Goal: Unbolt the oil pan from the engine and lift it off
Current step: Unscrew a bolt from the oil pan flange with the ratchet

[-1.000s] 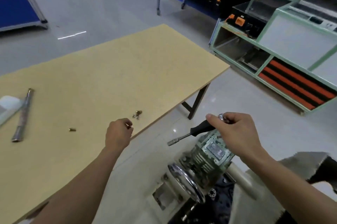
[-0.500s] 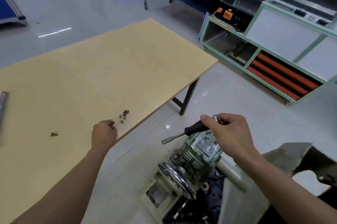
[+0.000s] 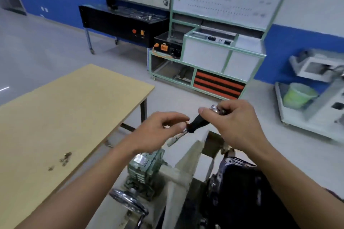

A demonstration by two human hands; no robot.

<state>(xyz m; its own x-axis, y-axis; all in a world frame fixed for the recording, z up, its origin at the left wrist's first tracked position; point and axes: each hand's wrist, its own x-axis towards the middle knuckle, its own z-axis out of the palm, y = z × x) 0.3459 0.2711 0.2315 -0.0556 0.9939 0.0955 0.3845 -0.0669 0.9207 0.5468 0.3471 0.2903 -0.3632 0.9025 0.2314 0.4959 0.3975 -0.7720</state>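
- Our right hand [image 3: 237, 124], just right of centre, grips the upper end of a socket wrench [image 3: 196, 124]; the fingers curl over its chrome head, and the black grip and steel shaft slant down to the lower left
- Our left hand [image 3: 158, 131], at centre, reaches in from the left with its fingers curved; the thumb tip meets the wrench where the black grip joins the shaft; we cannot tell whether it pinches the tool or only touches it
- Both hands are in the air above the engine stand [image 3: 186, 163], a cream frame in the lower middle; a green gearbox [image 3: 144, 170] and a chrome handwheel [image 3: 128, 200] sit on its left side
- The engine [image 3: 242, 182] is a dark mass at the lower right, mounted on the stand, below our right forearm; we cannot make out the oil pan apart from it
- The yellow table [image 3: 65, 113] fills the left; a small cluster of bolts [image 3: 65, 159] lies near its close edge
- A green-framed cabinet [image 3: 214, 57] stands at upper centre; a green bucket [image 3: 297, 94] sits at the right edge
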